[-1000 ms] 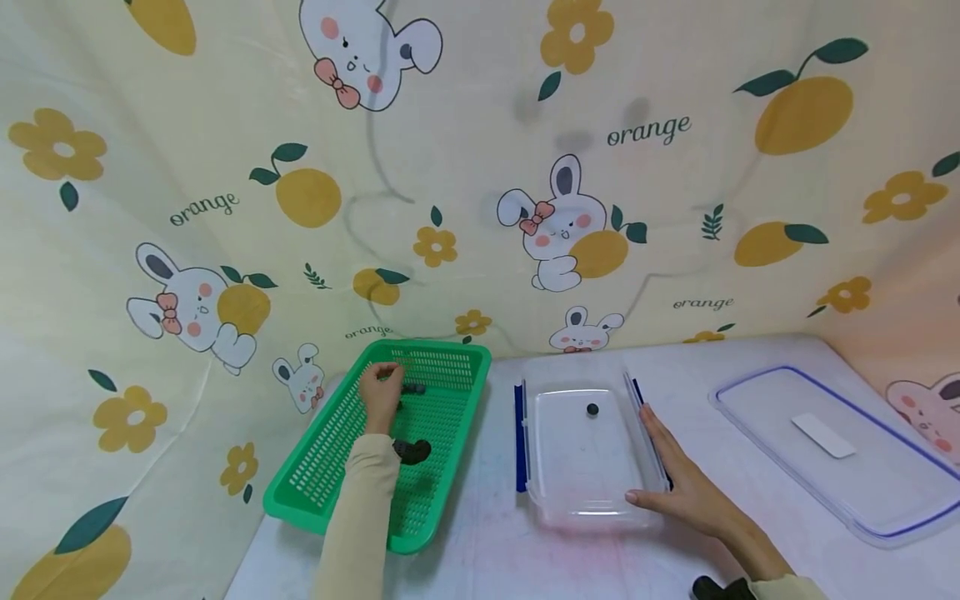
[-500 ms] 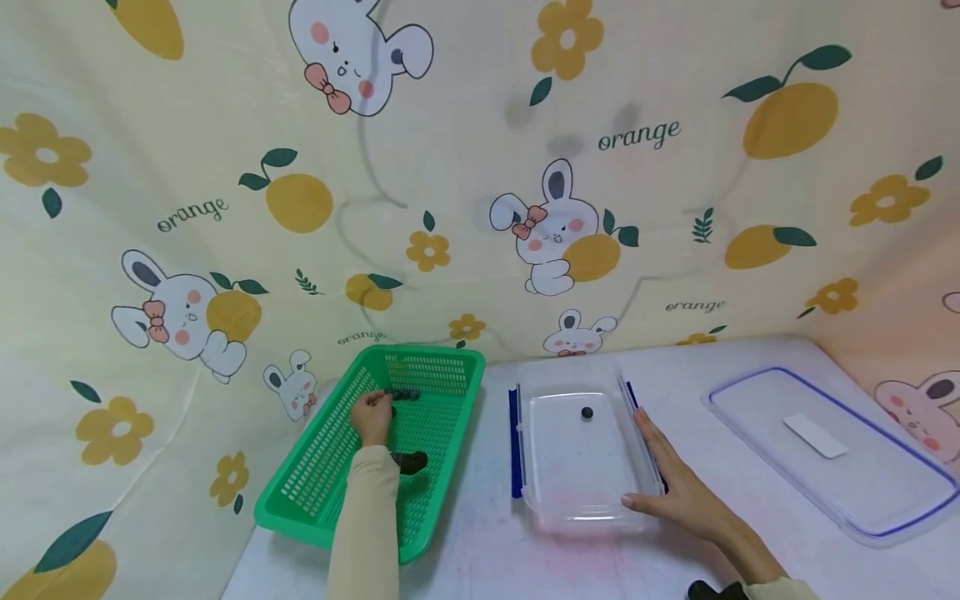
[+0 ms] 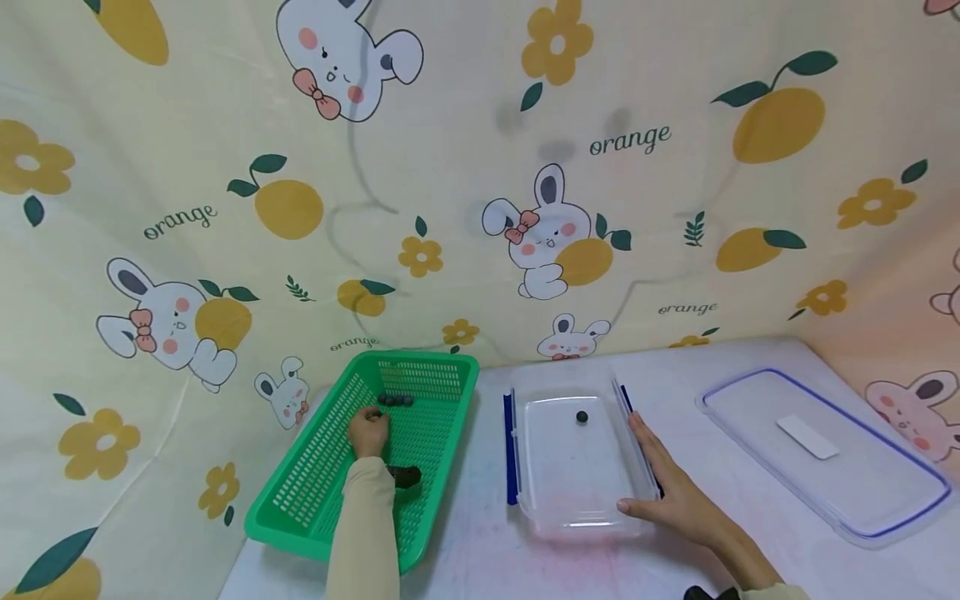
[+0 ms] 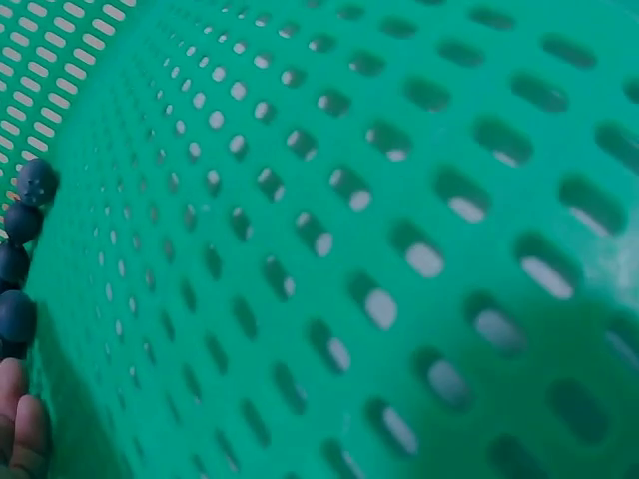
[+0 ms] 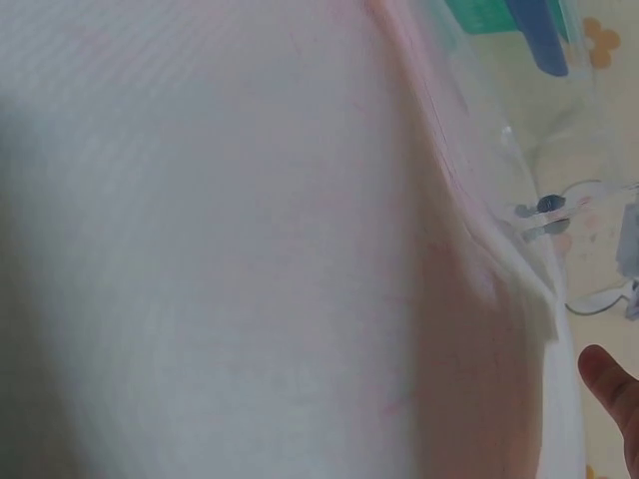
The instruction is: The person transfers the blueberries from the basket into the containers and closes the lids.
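My left hand is down inside a green perforated basket, its fingers bent. Just beyond it, several dark blue, blueberry-like balls lie in a row near the far end. The left wrist view has my fingertips right by the nearest ball; whether they pinch anything I cannot tell. A clear plastic container with blue side clips stands right of the basket, holding one dark ball. My right hand rests on its right side, fingers extended, thumb at the near corner.
A clear lid with a blue seal and a white label lies flat on the table at the right. Behind the white-covered table hangs a printed backdrop with rabbits and oranges.
My left hand has drawn back toward me and lower into the basket, so the row of balls now shows past it. My right hand stays on the container. The head view has shifted slightly.
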The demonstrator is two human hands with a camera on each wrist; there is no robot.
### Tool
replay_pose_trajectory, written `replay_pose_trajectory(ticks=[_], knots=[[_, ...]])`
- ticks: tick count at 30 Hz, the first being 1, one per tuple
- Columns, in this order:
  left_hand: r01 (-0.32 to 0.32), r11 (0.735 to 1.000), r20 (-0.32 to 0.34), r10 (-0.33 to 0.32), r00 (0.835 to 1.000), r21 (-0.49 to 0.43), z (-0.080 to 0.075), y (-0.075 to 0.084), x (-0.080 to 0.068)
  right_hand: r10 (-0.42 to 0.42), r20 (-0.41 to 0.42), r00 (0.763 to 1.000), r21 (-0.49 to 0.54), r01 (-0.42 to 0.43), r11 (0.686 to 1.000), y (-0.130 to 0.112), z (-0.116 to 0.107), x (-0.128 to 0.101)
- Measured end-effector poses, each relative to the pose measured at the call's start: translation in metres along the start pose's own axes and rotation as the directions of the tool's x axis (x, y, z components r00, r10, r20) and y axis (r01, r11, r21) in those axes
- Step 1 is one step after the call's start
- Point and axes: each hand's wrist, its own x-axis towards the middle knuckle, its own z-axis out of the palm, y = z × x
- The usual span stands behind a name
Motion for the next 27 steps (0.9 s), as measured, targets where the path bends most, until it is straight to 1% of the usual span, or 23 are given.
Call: replay_pose_trajectory(ticks=[6, 8, 10, 15, 18, 23, 27], knots=[[-0.05, 0.998, 0.044, 0.048, 0.998, 0.047, 0.0047, -0.0014, -0.0027, -0.02, -0.017, 1.0, 0.007, 0.02, 1.0, -0.0019, -0.0024, -0.0038], [-0.066, 0.996, 0.046, 0.064, 0.997, 0.059, 0.0057, -0.002, -0.003, -0.028, -0.017, 0.999, 0.015, 0.028, 0.999, -0.0026, -0.0029, -0.0045], [-0.068, 0.995, 0.043, 0.065, 0.997, 0.067, 0.0058, -0.0023, -0.0028, -0.035, -0.015, 0.999, 0.02, 0.035, 0.999, -0.0031, -0.003, -0.0041], [-0.052, 0.997, 0.044, 0.05, 0.998, 0.061, 0.0039, -0.0005, -0.0021, -0.033, -0.018, 0.999, 0.015, 0.033, 0.999, -0.004, -0.0026, -0.0022], [-0.04, 0.997, 0.033, 0.038, 0.999, 0.064, 0.0033, 0.0002, -0.0024, -0.023, -0.018, 1.0, 0.013, 0.023, 1.0, -0.004, -0.0022, -0.0014], [0.001, 0.998, -0.012, -0.001, 1.0, 0.061, 0.0038, -0.0009, -0.0026, -0.017, -0.013, 1.0, 0.022, 0.018, 1.0, -0.0044, -0.0008, -0.0013], [0.014, 0.998, -0.034, -0.012, 0.999, 0.059, 0.0036, -0.0021, -0.0012, -0.027, -0.014, 1.0, 0.031, 0.027, 0.999, -0.0035, 0.0003, -0.0012]])
